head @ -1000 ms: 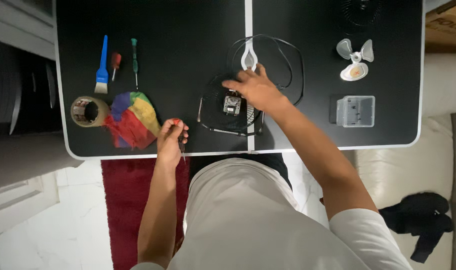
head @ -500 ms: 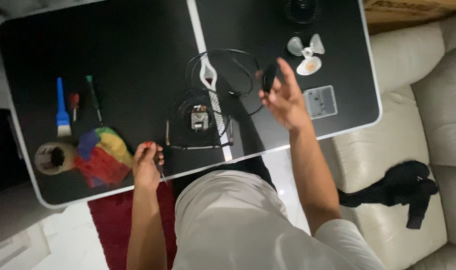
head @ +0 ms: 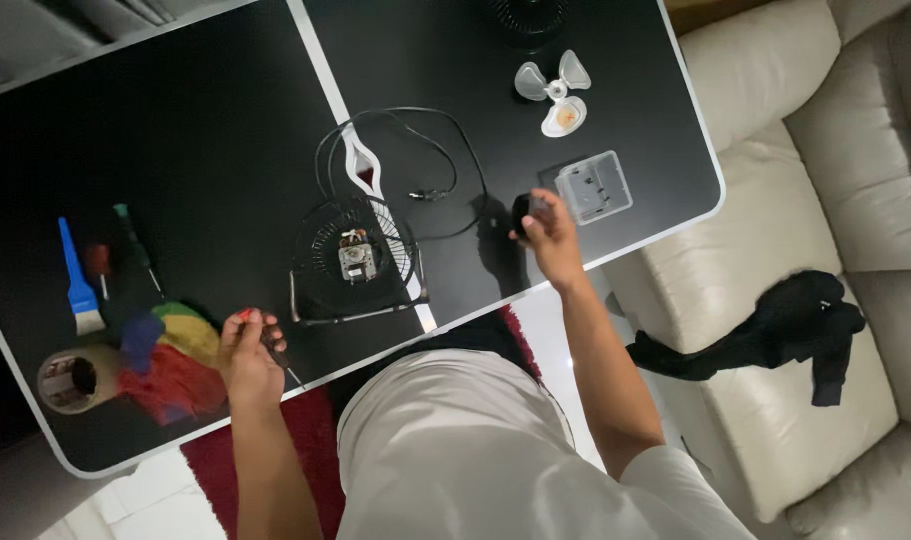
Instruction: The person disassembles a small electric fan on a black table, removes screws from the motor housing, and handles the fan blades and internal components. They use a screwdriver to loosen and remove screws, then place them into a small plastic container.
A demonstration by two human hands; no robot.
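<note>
The fan cage (head: 357, 258) with its small motor in the middle stands near the front edge of the black counter (head: 195, 130), and everything else is easiest placed from it.

Nearest, just left of the cage at the counter's lip, the left hand (head: 247, 352) has its fingers closed around a red-handled screwdriver (head: 267, 345), the thin shaft pointing out past the edge. Held so close to the lip, the tool could slip and drop to the red rug (head: 300, 440) — a loose grip or a knock of the wrist would do it.

To the right of the cage, the right hand (head: 550, 232) has its fingers wrapped around a small dark part (head: 522, 212), lifted just above the counter. What the part is I cannot tell. It too hangs close to the edge, so a fumble could send it to the floor.

Behind the cage, a black cord (head: 430, 165) loops across the counter near a white stand piece (head: 360, 172); a sleeve or wrist catching that loop could drag the cage off its spot.

Right of the cage and farther back lie a clear plastic box (head: 593, 186) and white fan blades (head: 553, 88) — light things, easily swept aside by a reaching arm. Far left of the cage sit a blue brush (head: 77, 285), a coloured duster (head: 175, 365) and a roll of tape (head: 73, 380).
</note>
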